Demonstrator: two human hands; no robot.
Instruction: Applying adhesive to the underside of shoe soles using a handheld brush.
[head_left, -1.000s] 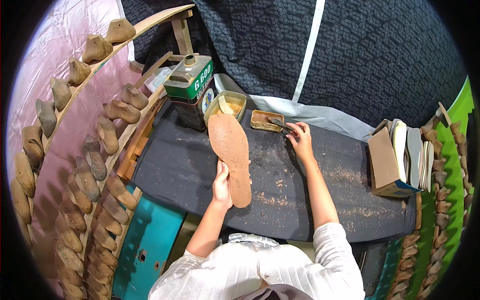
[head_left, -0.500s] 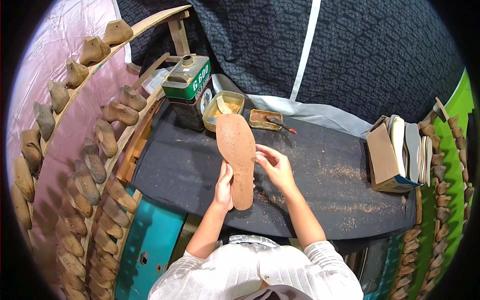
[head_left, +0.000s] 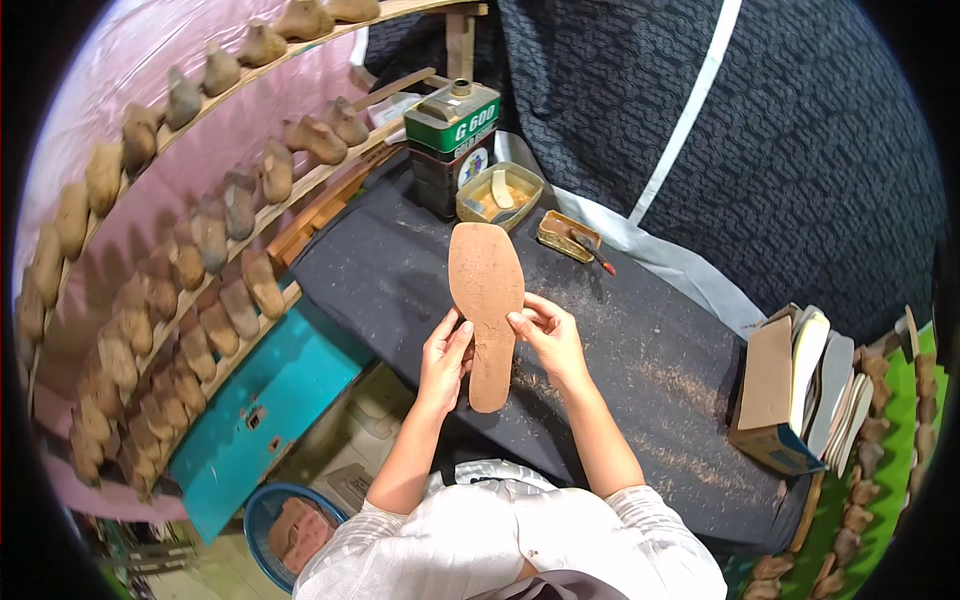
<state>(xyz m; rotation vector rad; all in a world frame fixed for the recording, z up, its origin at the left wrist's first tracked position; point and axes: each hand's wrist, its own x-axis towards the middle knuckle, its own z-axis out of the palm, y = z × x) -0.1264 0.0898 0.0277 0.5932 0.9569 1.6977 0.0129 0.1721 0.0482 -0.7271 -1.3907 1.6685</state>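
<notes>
Head view: one tan sole (head_left: 486, 305), held upright above the dark table (head_left: 660, 370) near its front edge, left hand (head_left: 445, 362) gripping its left edge, right hand (head_left: 548, 336) pinching its right edge. Toward the table's back edge: green can (head_left: 452, 145), glue tub (head_left: 499, 196), small tin (head_left: 567, 235).

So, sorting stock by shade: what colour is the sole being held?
Reddish-brown sole, best seen in the head view.

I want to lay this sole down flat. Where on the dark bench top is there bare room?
Bare bench top lies between the right hand and the box of soles. Another patch lies left of the sole, below the green can. The back edge is crowded: can, glue tub, small tin.
</notes>
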